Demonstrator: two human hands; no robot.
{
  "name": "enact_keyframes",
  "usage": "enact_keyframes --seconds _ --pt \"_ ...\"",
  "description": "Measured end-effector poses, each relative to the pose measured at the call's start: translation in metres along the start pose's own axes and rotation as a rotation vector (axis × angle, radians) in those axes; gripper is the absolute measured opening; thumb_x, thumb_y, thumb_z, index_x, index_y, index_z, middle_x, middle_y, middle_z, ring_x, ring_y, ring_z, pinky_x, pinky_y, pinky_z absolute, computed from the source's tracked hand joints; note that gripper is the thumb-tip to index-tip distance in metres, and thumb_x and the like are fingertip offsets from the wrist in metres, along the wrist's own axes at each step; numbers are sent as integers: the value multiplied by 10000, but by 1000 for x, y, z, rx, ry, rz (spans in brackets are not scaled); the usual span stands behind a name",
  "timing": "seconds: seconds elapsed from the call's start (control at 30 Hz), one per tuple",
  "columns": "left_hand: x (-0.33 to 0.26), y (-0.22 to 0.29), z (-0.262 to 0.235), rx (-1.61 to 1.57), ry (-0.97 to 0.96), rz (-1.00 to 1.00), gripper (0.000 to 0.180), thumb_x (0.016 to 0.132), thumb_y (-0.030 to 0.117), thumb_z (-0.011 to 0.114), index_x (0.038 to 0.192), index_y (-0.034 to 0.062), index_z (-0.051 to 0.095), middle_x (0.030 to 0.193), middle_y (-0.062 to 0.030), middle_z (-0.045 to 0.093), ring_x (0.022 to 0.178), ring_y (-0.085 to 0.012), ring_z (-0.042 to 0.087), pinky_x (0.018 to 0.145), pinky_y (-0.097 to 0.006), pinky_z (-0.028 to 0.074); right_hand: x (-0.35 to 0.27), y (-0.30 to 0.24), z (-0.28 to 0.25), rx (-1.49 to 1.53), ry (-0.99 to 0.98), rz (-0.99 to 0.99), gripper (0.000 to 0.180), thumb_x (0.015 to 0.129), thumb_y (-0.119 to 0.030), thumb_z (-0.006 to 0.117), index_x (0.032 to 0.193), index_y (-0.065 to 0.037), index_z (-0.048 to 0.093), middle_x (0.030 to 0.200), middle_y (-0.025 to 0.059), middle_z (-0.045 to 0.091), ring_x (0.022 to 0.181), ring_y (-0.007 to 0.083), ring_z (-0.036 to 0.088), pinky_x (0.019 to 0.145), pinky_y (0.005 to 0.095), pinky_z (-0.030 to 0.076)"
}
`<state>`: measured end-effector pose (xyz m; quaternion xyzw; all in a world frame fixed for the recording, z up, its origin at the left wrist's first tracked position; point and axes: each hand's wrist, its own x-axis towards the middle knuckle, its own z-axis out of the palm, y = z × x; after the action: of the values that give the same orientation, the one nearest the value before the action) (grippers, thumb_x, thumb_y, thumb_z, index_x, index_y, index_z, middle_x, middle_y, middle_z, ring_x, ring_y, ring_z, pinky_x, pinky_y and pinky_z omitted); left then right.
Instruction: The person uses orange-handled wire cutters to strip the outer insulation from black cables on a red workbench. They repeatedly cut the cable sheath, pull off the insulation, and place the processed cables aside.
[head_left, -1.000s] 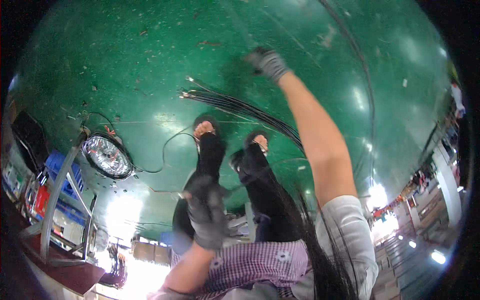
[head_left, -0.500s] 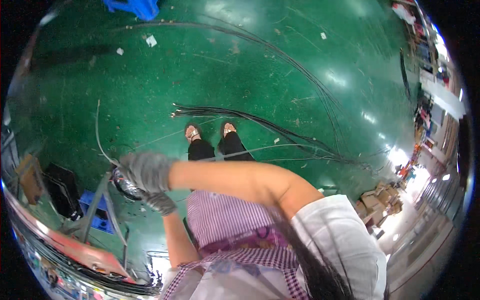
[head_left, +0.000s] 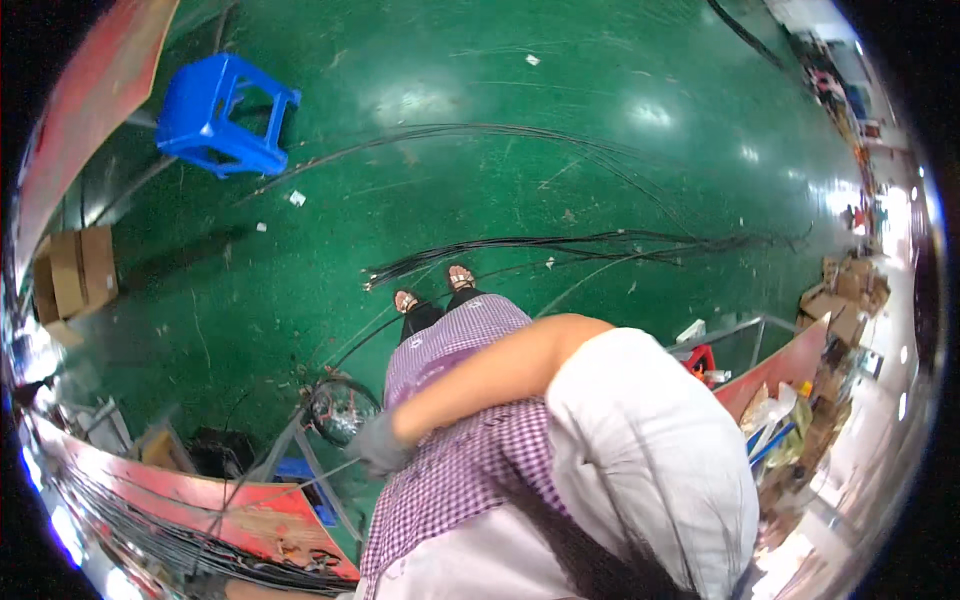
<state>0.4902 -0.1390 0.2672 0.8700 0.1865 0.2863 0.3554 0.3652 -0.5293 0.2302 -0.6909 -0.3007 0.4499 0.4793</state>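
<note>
My right hand (head_left: 380, 446), in a grey glove, is in front of my apron with its fingers closed round a thin grey cable (head_left: 347, 464). From it the cable runs left toward the red bench (head_left: 225, 495). At the lower left edge my gloved left hand (head_left: 207, 587) reaches over that bench, by a bundle of long black cables (head_left: 150, 535). Its fingers are smeared and partly cut off, so their grip is unclear. Just beyond my right hand stands a round black-rimmed thing with a shiny middle (head_left: 342, 410).
Loose black cables (head_left: 500, 243) stretch across the green floor past my feet. A blue stool (head_left: 225, 115) and a cardboard box (head_left: 80, 272) stand at the left. Under the bench is a blue crate (head_left: 305, 485). Another red-topped bench (head_left: 770, 375) and cartons (head_left: 845, 300) are at the right.
My hands, close together half a second ago, have separated. My left hand has swung down to the bench; my right is nearer my apron. My body and view have turned.
</note>
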Motion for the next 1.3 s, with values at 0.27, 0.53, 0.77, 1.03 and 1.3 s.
enact_keyframes --seconds 0.27,0.53,0.77,1.03,1.3 --pt "-7 11 -48 65 36 -1 275 787 189 407 939 -20 502 867 -118 567 781 -204 546 663 -305 455 25 -87 -27 77 588 -402 281 750 -289 434 783 -35 548 752 165 570 738 316 553 625 394 434" --pt "11 6 -38 218 -155 391 275 827 138 380 1063 12 446 905 -94 541 775 -212 530 627 -289 446 1 -98 -11 32 818 -423 176 737 -243 471 774 -77 515 636 128 540 591 319 532 502 393 415" --pt "13 15 -14 469 -205 658 232 781 85 450 994 2 490 921 -98 542 813 -205 516 659 -312 448 -12 -85 27 18 891 -452 210 734 -267 484 774 -80 570 722 139 566 660 309 543 561 376 430" --pt "-80 82 -80 -58 -124 362 266 807 117 394 1049 22 452 914 -91 516 803 -204 504 653 -294 438 -77 -103 90 -8 820 -671 109 710 -190 517 752 -91 534 731 103 533 646 279 523 514 356 404" --pt "-179 132 -153 -5 -133 350 301 832 149 339 1104 42 415 906 -85 489 793 -202 492 648 -277 427 -148 -77 191 -51 714 -607 101 710 -204 515 717 -104 517 630 103 488 591 267 511 475 353 389"
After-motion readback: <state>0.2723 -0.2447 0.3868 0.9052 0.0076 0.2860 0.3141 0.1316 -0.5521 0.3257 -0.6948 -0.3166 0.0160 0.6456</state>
